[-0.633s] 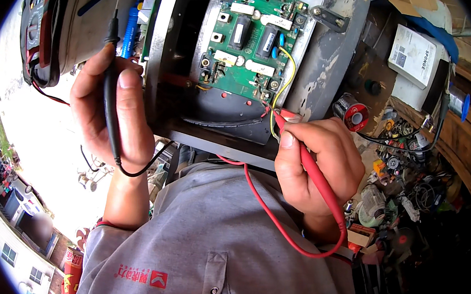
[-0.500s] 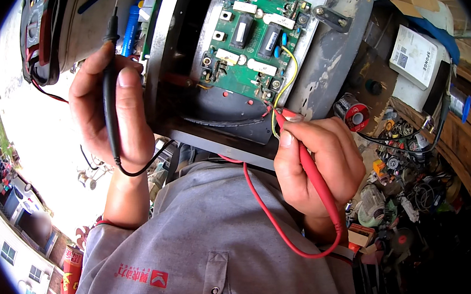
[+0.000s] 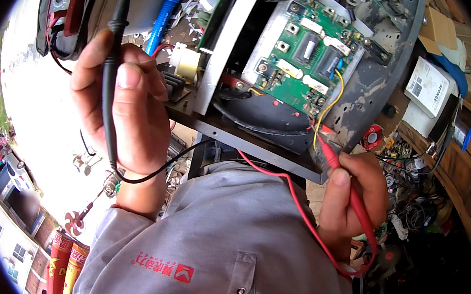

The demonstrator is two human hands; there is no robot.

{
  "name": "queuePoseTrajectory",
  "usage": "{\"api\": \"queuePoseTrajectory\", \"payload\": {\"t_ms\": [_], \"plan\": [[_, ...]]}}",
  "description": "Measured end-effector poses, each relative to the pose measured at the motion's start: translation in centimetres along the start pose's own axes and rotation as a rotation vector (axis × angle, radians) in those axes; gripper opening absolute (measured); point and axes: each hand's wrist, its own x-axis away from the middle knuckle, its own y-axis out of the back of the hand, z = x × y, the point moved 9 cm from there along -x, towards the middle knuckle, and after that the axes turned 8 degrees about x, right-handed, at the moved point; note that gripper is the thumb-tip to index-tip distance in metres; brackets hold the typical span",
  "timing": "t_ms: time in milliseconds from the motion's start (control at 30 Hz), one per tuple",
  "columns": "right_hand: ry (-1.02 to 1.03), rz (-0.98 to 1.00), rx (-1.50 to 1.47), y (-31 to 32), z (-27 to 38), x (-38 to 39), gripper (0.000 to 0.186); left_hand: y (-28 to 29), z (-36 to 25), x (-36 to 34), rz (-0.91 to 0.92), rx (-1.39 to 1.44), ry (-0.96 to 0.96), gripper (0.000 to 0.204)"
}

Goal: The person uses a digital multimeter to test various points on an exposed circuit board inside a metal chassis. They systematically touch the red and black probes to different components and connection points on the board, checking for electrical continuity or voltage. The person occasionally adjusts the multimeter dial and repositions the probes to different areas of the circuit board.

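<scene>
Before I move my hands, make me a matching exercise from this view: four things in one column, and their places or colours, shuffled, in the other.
1. Black test probe
2. Red test probe
3. Circuit board
4. White box

A. Green, inside the grey metal frame
B. In the right hand
C. At the far right, in neither hand
D. In the left hand

Pairs: 1-D, 2-B, 3-A, 4-C

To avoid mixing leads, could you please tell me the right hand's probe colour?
The probe is red, shown best in the head view.
</scene>
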Motion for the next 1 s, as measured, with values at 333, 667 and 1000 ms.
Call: {"api": "queuePoseTrajectory", "payload": {"t_ms": [333,667,1000], "plan": [[0.228,0.059,0.189,-5.5,3.7,-0.6,0.022,-0.6,0.3,-0.6,-0.027,-0.303,-0.082,0.041],[0.239,0.091,0.270,-7.9,4.1,-0.9,0.021,-0.2,1.0,-1.1,-0.041,-0.234,-0.004,0.038],[0.348,-0.024,0.336,-8.0,4.3,-0.8,0.019,-0.7,1.1,-1.0,0.019,-0.178,0.024,0.038]]}}
